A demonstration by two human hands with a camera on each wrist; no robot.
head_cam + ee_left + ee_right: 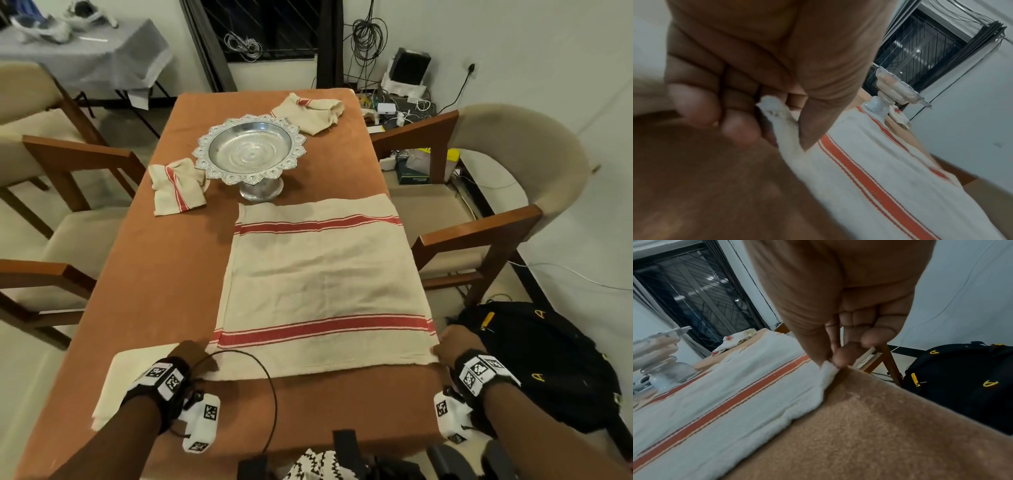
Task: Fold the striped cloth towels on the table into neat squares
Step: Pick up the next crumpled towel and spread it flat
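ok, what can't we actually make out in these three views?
- Head view: left hand fingers, hidden by its own back; the towel corner grip shows only in the wrist views.
- Head view: white cloth under the left wrist, mostly covered by the arm; no stripes visible.
- Left wrist view: bowl blurred.
- Right wrist view: bowl cut off by the left edge.
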